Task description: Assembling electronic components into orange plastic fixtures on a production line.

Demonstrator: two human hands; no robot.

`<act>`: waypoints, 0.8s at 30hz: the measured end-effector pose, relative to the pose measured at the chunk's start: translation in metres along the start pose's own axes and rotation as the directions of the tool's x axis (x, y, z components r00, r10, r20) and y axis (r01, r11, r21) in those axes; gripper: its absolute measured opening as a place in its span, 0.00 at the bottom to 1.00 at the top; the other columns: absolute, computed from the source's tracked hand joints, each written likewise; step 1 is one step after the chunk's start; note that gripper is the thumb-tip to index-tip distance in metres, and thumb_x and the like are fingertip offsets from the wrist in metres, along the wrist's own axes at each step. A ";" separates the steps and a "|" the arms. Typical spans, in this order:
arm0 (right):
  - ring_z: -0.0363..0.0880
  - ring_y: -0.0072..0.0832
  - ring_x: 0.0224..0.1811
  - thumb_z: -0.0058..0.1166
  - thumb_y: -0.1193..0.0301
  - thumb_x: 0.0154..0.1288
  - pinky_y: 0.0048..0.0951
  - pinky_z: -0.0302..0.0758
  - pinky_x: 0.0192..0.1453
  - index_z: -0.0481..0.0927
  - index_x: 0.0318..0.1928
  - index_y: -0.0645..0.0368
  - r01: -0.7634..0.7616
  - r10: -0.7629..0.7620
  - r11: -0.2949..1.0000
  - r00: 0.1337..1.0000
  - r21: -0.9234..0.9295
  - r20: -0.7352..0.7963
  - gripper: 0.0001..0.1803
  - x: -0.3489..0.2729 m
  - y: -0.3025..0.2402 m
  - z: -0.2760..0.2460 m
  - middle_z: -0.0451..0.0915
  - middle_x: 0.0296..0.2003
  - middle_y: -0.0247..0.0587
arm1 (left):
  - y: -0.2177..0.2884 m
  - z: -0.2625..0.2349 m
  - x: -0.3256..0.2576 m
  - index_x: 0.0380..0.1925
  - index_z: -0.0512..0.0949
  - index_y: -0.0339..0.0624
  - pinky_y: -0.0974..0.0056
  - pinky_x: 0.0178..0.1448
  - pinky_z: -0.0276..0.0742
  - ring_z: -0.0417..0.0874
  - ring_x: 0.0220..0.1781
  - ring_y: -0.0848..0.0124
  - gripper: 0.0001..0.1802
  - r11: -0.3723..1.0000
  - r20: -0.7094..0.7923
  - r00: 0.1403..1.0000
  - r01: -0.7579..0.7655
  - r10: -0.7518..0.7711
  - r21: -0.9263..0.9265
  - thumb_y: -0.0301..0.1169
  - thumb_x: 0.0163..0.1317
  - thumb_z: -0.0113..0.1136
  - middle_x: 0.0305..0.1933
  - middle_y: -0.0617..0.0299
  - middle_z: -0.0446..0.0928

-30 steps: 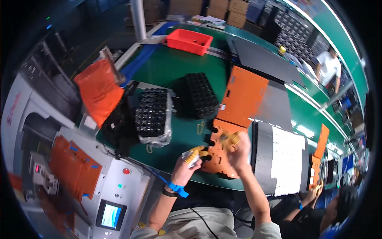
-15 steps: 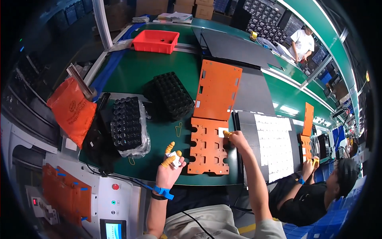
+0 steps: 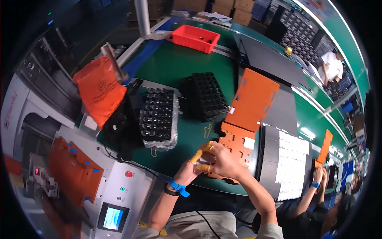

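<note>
My left hand, yellow finger cots on its fingertips, is closed on small white pieces, only partly visible between the fingers. Meeting it from the right, my right hand has its fingers bent together at those pieces; its grip is mostly hidden. Both are over the near edge of an orange plate with cutouts. A flat white square lies on that plate's right side. Behind it, a hinged orange lid is swung up and back.
Left of the plate are a plastic-wrapped black tray stack, another black tray and a yellow loop. A red bin is farther back. White pieces cover a black board on the right, beside a co-worker.
My right hand has left the white square on the plate and come over to my left hand; their fingers now meet. The whole view has shifted, moving the scene rightward in the picture.
</note>
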State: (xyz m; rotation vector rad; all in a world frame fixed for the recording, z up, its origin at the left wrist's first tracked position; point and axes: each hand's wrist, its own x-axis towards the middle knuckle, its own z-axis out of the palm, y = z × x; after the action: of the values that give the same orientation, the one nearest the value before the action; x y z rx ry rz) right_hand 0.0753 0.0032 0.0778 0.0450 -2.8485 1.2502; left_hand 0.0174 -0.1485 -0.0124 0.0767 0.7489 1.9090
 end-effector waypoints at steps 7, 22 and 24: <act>0.82 0.42 0.35 0.64 0.79 0.40 0.41 0.82 0.55 0.85 0.34 0.64 0.269 -0.356 0.912 0.894 -0.309 -0.272 0.14 0.019 0.016 0.027 0.77 0.28 0.41 | 0.004 -0.030 -0.002 0.53 0.75 0.45 0.72 0.36 0.67 0.72 0.32 0.77 0.19 0.997 0.001 1.000 -0.007 0.008 -0.076 0.47 0.74 0.52 0.39 0.69 0.76; 0.80 0.47 0.43 0.67 0.71 0.57 0.41 0.79 0.49 0.81 0.46 0.65 0.227 -0.410 0.877 0.813 -0.423 -0.413 0.17 0.239 0.028 0.024 0.78 0.43 0.48 | 0.005 -0.052 -0.034 0.66 0.69 0.38 0.75 0.39 0.63 0.62 0.29 0.83 0.30 0.923 -0.040 0.971 -0.236 0.236 -0.303 0.42 0.69 0.58 0.67 0.49 0.71; 0.78 0.46 0.49 0.66 0.67 0.57 0.42 0.78 0.56 0.81 0.47 0.63 0.198 -0.342 0.875 0.899 -0.442 -0.274 0.19 0.254 0.037 0.025 0.78 0.42 0.49 | 0.006 -0.052 -0.036 0.67 0.69 0.40 0.76 0.40 0.64 0.63 0.30 0.83 0.30 0.928 -0.003 0.960 -0.271 0.279 -0.255 0.43 0.69 0.57 0.67 0.47 0.70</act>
State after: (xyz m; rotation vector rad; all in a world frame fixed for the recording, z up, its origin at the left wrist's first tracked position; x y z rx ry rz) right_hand -0.1802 0.0061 0.0440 0.1926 -2.6075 0.5336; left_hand 0.0094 -0.2048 -0.0408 0.0557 0.4842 2.2519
